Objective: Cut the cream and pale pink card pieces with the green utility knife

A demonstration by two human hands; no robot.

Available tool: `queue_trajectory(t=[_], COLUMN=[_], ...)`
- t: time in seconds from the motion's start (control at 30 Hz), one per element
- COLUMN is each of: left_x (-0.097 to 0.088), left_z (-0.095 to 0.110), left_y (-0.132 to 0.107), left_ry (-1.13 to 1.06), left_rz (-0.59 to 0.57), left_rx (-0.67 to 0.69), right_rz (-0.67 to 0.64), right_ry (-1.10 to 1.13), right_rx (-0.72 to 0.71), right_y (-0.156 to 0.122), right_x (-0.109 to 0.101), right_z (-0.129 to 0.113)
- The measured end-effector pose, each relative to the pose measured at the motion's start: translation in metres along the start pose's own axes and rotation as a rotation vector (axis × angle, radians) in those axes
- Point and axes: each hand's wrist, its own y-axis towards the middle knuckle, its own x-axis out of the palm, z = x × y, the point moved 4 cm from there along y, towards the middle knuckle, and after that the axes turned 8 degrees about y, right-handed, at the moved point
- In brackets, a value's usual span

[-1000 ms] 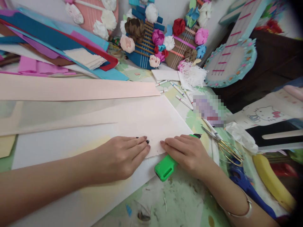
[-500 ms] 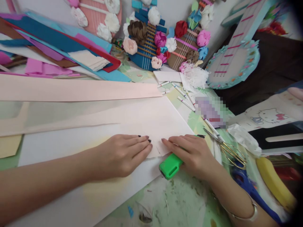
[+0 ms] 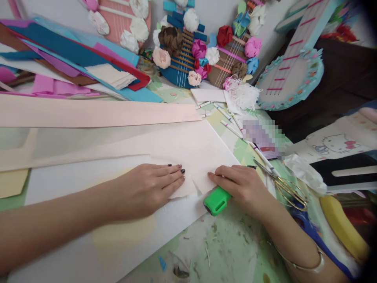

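My left hand [image 3: 154, 182] lies flat, fingers stretched out, on a sheet of pale pink paper [image 3: 182, 141]. Under that paper is a large white board [image 3: 141, 236]. My right hand [image 3: 240, 188] is closed over a green utility knife [image 3: 217, 201]. The knife's handle end sticks out below the palm, and a dark tip shows beyond the knuckles; the part between is hidden. My right index finger touches the paper's right portion. A short slit runs up from the paper's lower edge between the two hands.
A pink strip [image 3: 97, 113] crosses behind the sheet. Coloured paper pieces [image 3: 76, 59] are heaped at the back left. Flower-trimmed paper instruments [image 3: 179, 59] lean on the wall. Gold-handled scissors [image 3: 287, 188], several markers [image 3: 231, 129], blue scissors [image 3: 318, 239] and a yellow curved object [image 3: 341, 228] lie rightward.
My left hand has slid slightly left. My right hand has moved a little right and up with the utility knife, so the gap between my hands is wider.
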Motion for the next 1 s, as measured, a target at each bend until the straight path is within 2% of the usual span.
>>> queue_trajectory(t=[0.13, 0.27, 0.33, 0.57, 0.7, 1.0], left_x=[0.0, -0.003, -0.004, -0.001, -0.002, -0.003], left_z=[0.0, -0.001, -0.002, -0.007, -0.01, -0.013], left_y=[0.0, 0.003, 0.004, 0.001, -0.001, -0.002], left_ry=[0.012, -0.021, -0.036, -0.134, -0.172, -0.231], left_rz=[-0.003, 0.085, 0.092, -0.109, -0.166, -0.193], left_rx=[-0.002, -0.053, -0.093, -0.123, -0.111, -0.117], right_rz=[-0.023, -0.043, -0.048, -0.282, -0.323, -0.352], right_ry=[-0.006, 0.034, 0.077, 0.177, 0.219, 0.294], right_rx=[-0.011, 0.014, 0.06, 0.211, 0.237, 0.256], right_y=[0.0, -0.003, -0.004, -0.005, -0.005, -0.005], right_x=[0.0, -0.003, -0.005, -0.001, -0.001, -0.001], right_z=[-0.002, -0.004, -0.003, 0.004, 0.008, 0.013])
